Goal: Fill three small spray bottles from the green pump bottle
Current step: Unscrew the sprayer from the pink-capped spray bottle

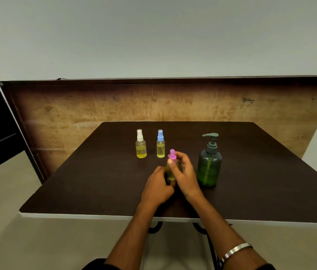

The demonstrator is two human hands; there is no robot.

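The pink-capped spray bottle (pixel 171 166) is standing mid-table, holding yellow liquid, with the left hand (pixel 158 187) gripping its base and the right hand (pixel 185 172) curling around its body. The white-capped bottle (pixel 140 144) and blue-capped bottle (pixel 160 144) behind are sitting filled and capped, the green pump bottle (pixel 209 162) just right; filling looks nearly finished.

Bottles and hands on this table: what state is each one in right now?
White-capped spray bottle: upright, capped, part full of yellow liquid.
Blue-capped spray bottle: upright, capped, fuller.
Pink-capped spray bottle: capped, held by both hands.
Green pump bottle: upright, pump on.
Left hand: grips its base.
Right hand: grips its body.
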